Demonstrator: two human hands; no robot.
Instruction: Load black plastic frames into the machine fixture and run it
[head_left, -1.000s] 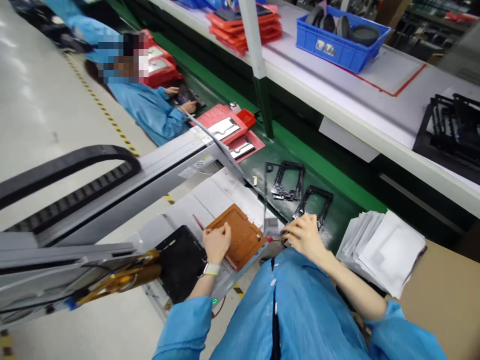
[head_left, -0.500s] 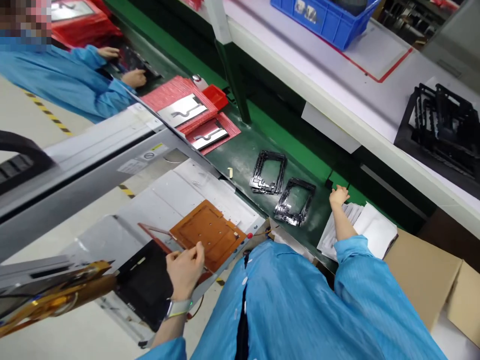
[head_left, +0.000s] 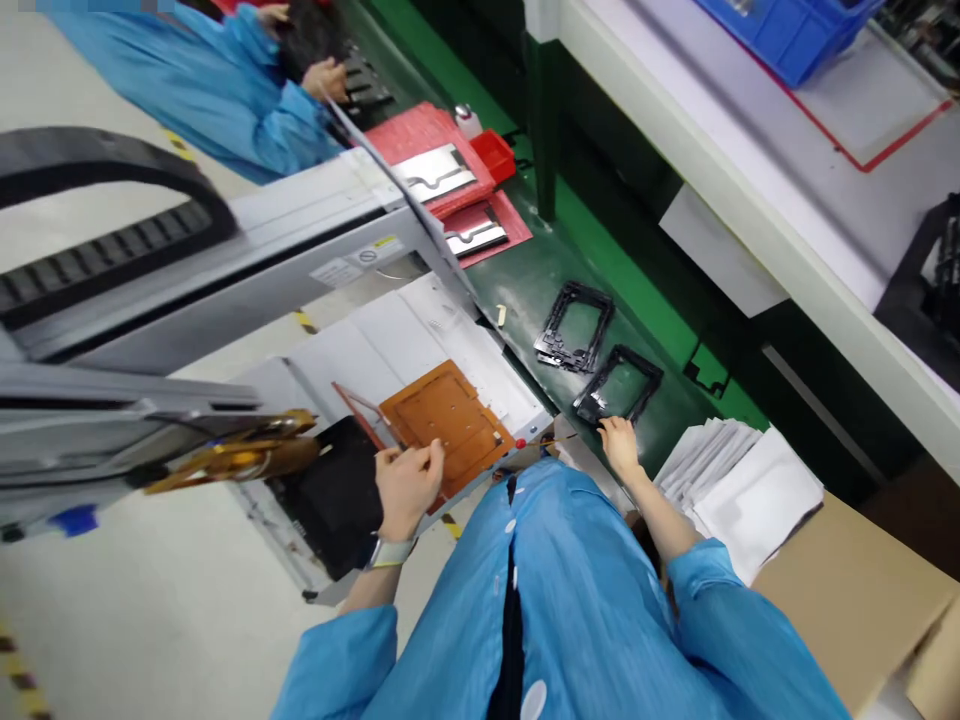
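Observation:
My left hand [head_left: 409,487] is closed with bent fingers on the thin tilted frame [head_left: 358,412] hinged at the side of an orange fixture plate [head_left: 448,425]. The fixture lies on a white machine bed [head_left: 491,362], and a black flat panel [head_left: 330,500] is beside it, to the left. My right hand [head_left: 619,445] is at the near edge of a black rectangular plastic frame [head_left: 645,380] on the green bench, fingertips pinched on that edge. Just beyond lies a small stack of similar black frames [head_left: 574,325].
White paper sheets [head_left: 739,490] and a cardboard box [head_left: 855,590] stand at my right. A machine gantry [head_left: 315,225] crosses the left side, with a brass-coloured head [head_left: 247,452] below. A co-worker's hand [head_left: 326,80] is at the far bench, beyond red foam sheets [head_left: 420,140].
My right hand has moved left from above the paper sheets to the nearer black frame. My left hand stays at the orange fixture. The view has shifted to the right.

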